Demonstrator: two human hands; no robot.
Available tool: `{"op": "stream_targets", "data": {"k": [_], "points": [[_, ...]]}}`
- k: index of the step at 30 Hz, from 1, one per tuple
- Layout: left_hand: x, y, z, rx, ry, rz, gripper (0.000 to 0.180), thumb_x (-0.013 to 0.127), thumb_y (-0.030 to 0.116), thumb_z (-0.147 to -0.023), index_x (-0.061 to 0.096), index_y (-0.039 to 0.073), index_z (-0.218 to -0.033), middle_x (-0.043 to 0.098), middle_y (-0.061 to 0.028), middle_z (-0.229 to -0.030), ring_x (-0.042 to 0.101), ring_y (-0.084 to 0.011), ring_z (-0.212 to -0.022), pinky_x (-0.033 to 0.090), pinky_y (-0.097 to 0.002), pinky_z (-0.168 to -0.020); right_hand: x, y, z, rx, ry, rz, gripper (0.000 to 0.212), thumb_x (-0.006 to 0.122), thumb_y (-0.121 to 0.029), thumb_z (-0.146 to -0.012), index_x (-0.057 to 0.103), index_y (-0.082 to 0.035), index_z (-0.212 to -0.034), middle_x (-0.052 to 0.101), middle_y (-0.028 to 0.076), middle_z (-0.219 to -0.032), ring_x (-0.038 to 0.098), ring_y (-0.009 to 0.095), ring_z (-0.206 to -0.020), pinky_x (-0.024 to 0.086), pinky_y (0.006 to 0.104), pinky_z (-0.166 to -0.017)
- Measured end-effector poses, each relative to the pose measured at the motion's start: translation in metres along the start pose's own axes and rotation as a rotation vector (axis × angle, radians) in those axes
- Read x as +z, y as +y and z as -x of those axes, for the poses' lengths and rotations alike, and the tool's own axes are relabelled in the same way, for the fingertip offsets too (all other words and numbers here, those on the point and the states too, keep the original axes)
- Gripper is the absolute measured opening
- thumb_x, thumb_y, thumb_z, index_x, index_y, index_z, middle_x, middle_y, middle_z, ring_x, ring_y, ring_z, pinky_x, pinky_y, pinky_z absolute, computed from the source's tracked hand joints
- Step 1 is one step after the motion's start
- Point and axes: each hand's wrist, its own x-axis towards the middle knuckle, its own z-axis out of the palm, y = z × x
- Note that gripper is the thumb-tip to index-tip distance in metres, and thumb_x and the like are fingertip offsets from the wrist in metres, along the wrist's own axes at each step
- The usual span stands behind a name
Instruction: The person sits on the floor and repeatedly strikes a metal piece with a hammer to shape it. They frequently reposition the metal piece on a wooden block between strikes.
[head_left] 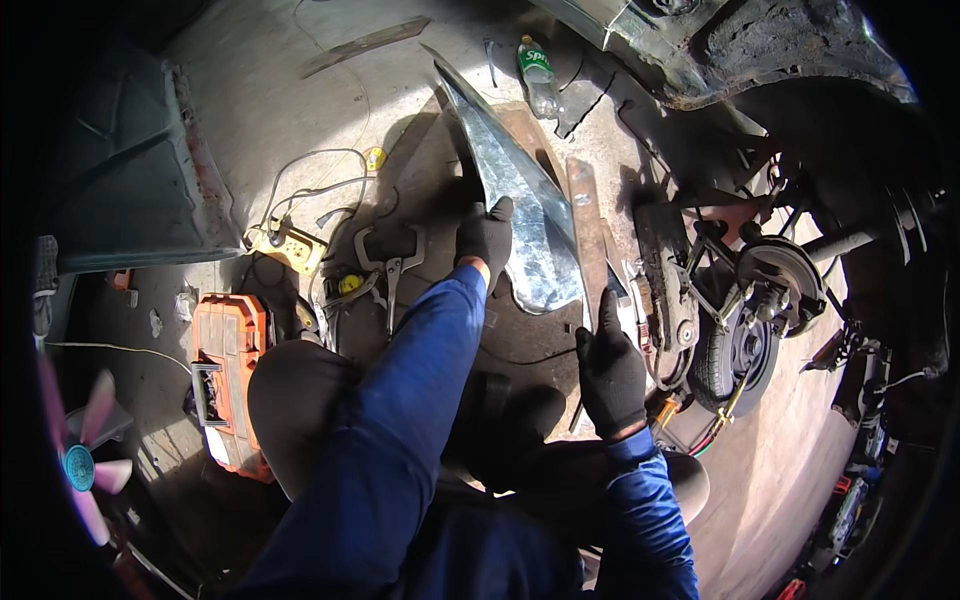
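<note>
A shiny, bent piece of sheet metal (545,240), pointed at its far end and rounded at its near end, lies tilted in front of me. My left hand (485,238), in a dark glove, is closed on its left edge with the thumb on top. Along its right side runs a long, flat, rusty bar (588,215). The near end of this bar goes between the thumb and forefinger of my gloved right hand (612,378), which appears closed around it. The lower fingers of that hand are hidden.
Locking clamps (392,270) and a yellow power strip (290,247) with cords lie to the left, near an orange toolbox (232,385). A green-labelled bottle (538,78) stands beyond. At right are a wheel hub (780,280) and a tyre (735,350); a fan (80,465) is far left.
</note>
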Motion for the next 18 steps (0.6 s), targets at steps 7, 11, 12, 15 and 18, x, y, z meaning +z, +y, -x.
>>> {"op": "stream_targets", "data": {"k": [7,11,12,15,18], "points": [[0.02,-0.021,-0.032,0.081,0.072,0.099,0.065,0.061,0.057,-0.103,0.071,-0.006,-0.118,0.075,-0.0324,-0.119,0.069,-0.0507,-0.115,0.056,-0.0481,-0.096,-0.086,-0.025,0.014,-0.272,0.349,-0.514,0.075,0.065,0.009,-0.1,0.039,-0.003,-0.169,0.071,0.014,-0.141,0.072,0.014,-0.114,0.056,0.0289,-0.099],[0.025,-0.036,-0.037,0.097,-0.021,0.022,0.069,0.057,0.062,-0.102,0.072,-0.004,-0.118,0.073,-0.035,-0.123,0.067,-0.053,-0.12,0.055,-0.0502,-0.1,-0.119,-0.049,0.016,-0.089,0.95,-0.705,0.07,0.066,0.007,-0.102,0.04,0.001,-0.167,0.069,0.023,-0.14,0.075,0.023,-0.113,0.06,0.0362,-0.101],[0.026,-0.036,-0.036,0.114,0.002,-0.032,0.07,0.056,0.062,-0.102,0.072,-0.004,-0.118,0.072,-0.0353,-0.122,0.067,-0.0529,-0.12,0.055,-0.0512,-0.1,-0.098,-0.053,0.008,-0.168,1.038,-0.656,0.071,0.064,0.007,-0.102,0.039,0.001,-0.168,0.07,0.023,-0.139,0.075,0.023,-0.112,0.06,0.0362,-0.1],[0.024,-0.027,-0.029,0.056,0.079,-0.011,0.07,0.054,0.063,-0.103,0.072,-0.003,-0.12,0.072,-0.036,-0.122,0.067,-0.0523,-0.119,0.055,-0.0522,-0.101,-0.033,-0.046,0.001,0.044,0.471,-0.276,0.08,0.062,0.006,-0.096,0.036,-0.005,-0.171,0.072,0.023,-0.116,0.074,0.023,-0.098,0.058,0.0374,-0.09],[0.019,-0.009,-0.018,0.019,0.073,-0.159,0.072,0.055,0.063,-0.103,0.072,-0.003,-0.125,0.071,-0.036,-0.126,0.067,-0.0516,-0.122,0.054,-0.0518,-0.104,-0.003,-0.026,0.011,-0.001,0.018,-0.287,0.081,0.063,0.008,-0.093,0.041,-0.006,-0.169,0.068,0.018,-0.115,0.068,0.022,-0.093,0.053,0.0375,-0.088]]}}
